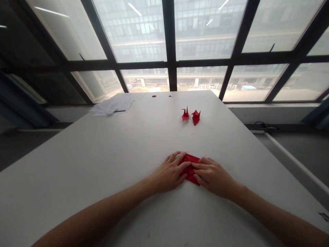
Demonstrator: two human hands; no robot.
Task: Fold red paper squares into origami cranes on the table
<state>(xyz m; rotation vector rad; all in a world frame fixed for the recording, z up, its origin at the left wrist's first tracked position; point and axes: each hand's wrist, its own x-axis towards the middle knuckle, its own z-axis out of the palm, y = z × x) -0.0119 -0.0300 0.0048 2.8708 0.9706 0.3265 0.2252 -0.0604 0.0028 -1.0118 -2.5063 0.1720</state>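
A folded piece of red origami paper [191,158] lies flat on the white table between my two hands. My left hand [171,171] holds its left side down, the fingers over the top and the thumb at the near edge. From the right, my right hand [212,175] has its fingertips and thumb closed on the paper's right part. Parts of the folds are hidden under the fingers of both hands. Beyond them stand two red paper cranes, one on the left [185,115] and one on the right [196,118], apart from my hands.
Loose white sheets [113,104] with a dark pen [120,111] lie at the table's far left. The white table [102,154] reaches toward large windows with dark frames [169,34]. A small dark object [323,216] lies near the right edge.
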